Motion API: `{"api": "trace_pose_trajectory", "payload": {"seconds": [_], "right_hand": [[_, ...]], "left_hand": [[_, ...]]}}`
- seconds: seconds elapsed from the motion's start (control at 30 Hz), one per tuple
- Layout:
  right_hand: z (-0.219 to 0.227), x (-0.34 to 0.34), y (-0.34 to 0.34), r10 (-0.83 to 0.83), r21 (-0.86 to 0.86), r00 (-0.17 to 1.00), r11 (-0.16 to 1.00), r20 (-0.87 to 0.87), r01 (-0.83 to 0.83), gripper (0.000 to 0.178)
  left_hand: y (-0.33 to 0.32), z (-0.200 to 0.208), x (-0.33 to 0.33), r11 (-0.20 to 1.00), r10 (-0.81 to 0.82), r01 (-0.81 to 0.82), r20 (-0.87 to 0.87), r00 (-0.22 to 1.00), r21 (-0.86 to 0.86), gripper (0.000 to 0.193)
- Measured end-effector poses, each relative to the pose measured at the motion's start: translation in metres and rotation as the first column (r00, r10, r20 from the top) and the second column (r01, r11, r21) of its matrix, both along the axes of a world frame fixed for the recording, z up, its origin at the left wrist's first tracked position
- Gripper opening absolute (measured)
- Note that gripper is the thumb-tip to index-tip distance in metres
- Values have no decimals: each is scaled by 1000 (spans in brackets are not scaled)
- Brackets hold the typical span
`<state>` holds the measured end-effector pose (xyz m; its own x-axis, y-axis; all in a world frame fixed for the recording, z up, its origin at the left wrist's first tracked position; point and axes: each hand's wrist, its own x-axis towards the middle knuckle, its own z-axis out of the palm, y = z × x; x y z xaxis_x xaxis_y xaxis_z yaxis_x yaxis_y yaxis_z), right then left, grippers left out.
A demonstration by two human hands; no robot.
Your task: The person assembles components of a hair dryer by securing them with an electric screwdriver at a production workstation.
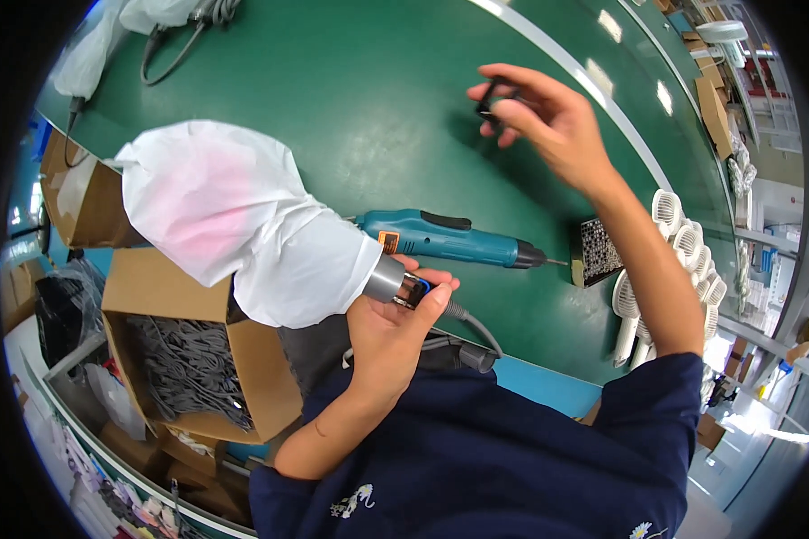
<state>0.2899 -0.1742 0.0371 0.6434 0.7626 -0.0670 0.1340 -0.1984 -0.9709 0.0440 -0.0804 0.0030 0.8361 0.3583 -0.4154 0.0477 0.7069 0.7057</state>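
Note:
My left hand (391, 337) is closed around the grey handle end (386, 278) of a corded appliance. A white bag (211, 211) covers the rest, with pink faintly showing through. At the handle's open end, dark inner parts with a bit of blue show between my fingers, and a grey cord (481, 328) runs out of it. Raised over the green table to the right, my right hand (548, 121) pinches a small black part (493, 101); its exact kind is unclear. Between the hands, a teal electric screwdriver (445, 239) lies on the table, its bit pointing right.
A small box of screws (596, 253) stands near the screwdriver's tip. Right of it are several white vented brush-like parts (667, 211). An open carton of grey cords (189, 368) sits at the left. Other bagged corded items (85, 63) lie at the far left of the green table (368, 90).

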Motion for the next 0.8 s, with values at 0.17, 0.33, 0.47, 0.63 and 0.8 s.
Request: {"api": "trace_pose_trajectory", "payload": {"seconds": [0.17,0.33,0.47,0.63,0.8], "right_hand": [[27,-107,-30,-39,62,946,996,-321,62,50],[10,-148,-43,-53,-103,961,991,273,84,42],[7,-156,-42,-2,-96,917,994,398,43,39],[-2,-154,-43,-13,-100,914,993,407,58,37],[-4,-156,-41,-19,-81,907,995,421,58,44]], "left_hand": [[-4,-2,-5,999,35,-35,40,999,-16,36],[-1,1,-6,996,12,-10,32,999,-87,36],[0,0,-6,994,9,-2,64,998,-111,36],[2,3,-5,984,-2,17,82,997,-180,35],[1,0,-6,994,-9,19,93,996,-110,36]]}}
